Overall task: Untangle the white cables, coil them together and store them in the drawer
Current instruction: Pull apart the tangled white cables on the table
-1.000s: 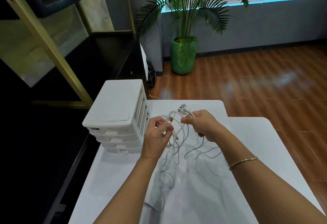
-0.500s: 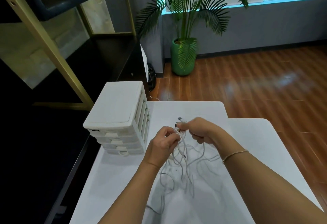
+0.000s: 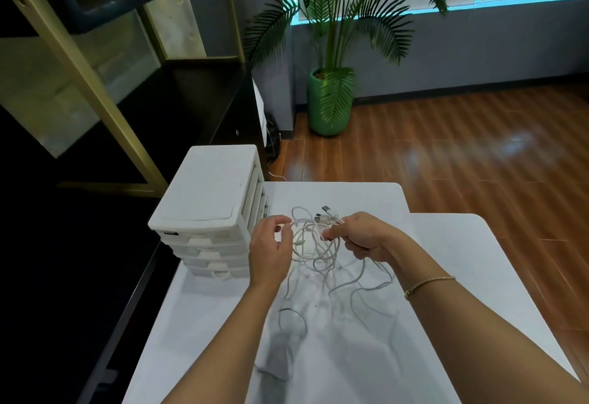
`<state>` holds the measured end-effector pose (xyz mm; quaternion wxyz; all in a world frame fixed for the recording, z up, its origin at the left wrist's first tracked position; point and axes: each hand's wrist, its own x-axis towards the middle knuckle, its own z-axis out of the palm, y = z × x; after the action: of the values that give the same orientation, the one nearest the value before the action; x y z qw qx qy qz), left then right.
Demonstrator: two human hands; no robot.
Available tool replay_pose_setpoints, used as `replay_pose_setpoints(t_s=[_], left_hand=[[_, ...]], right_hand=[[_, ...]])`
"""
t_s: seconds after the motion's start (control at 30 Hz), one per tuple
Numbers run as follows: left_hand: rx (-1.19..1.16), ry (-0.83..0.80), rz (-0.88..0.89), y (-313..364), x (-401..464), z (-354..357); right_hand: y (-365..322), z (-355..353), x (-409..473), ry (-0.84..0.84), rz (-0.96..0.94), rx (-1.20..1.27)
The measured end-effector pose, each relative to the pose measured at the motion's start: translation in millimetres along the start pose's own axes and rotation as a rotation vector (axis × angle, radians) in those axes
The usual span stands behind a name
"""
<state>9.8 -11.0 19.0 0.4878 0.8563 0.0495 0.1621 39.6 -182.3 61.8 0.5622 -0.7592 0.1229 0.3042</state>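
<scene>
White cables (image 3: 314, 244) hang in tangled loops, two plugs poking up.

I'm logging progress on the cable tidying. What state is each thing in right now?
white cables: still a loose tangle, part lifted, part trailing on the table.
left hand: pinches a cable strand.
right hand: grips the bundle near the plugs.
drawer unit: all visible drawers shut.
</scene>
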Motion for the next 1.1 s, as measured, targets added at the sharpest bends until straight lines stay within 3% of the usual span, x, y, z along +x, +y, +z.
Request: replay_pose_setpoints(t_s=[0.1, 0.23, 0.5, 0.67, 0.8, 0.93, 1.1], left_hand=[[0.112, -0.209, -0.019, 0, 13, -1], [0.005, -0.342, -0.138, 5, 21, 0], [-0.412, -0.337, -0.38, 17, 22, -4], [-0.364, -0.331, -0.38, 17, 26, -5], [-0.211, -0.248, -0.27, 24, 30, -12], [-0.096, -0.273, -0.137, 42, 33, -17], [-0.119, -0.137, -0.118, 55, 36, -15]], right_hand=[[0, -3, -2, -0.016, -0.006, -0.006], [-2, -2, -4, 0.001, -0.013, -0.018], [0, -5, -1, 0.176, -0.01, 0.06], [-3, -5, -6, 0.207, 0.003, 0.077], [-3, -6, -11, 0.206, 0.022, 0.044], [-5, -5, -9, 0.367, 0.026, 0.062], [-12, -6, -6, 0.445, 0.001, 0.248]])
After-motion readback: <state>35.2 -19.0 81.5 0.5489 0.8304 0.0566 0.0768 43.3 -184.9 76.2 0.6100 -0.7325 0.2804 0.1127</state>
